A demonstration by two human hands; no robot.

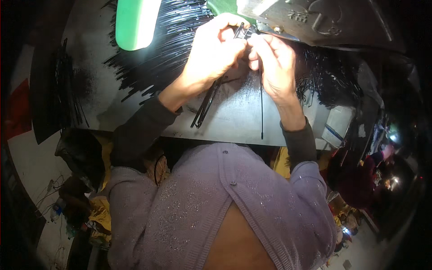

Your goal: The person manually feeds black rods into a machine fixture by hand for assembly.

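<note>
My left hand [211,49] is closed around a few slim black strips [207,104], whose lower ends stick out below the palm over the table. Close beside it, my right hand [275,63] pinches a thin black rod-like strand [262,108] that hangs straight down toward the table's near edge. The fingertips of both hands meet at short black ends just in front of a grey metal machine [324,22] with raised marks. Fingers hide part of what is gripped, and whether the pieces are cable or plastic cannot be made out.
A large heap of glossy black strips [166,49] covers the table's [108,110] far left, with a smaller bundle [67,85] further left. A bright green-and-white object [135,24] stands over the heap. Tangled black strands [324,76] and a pale box [338,123] lie right.
</note>
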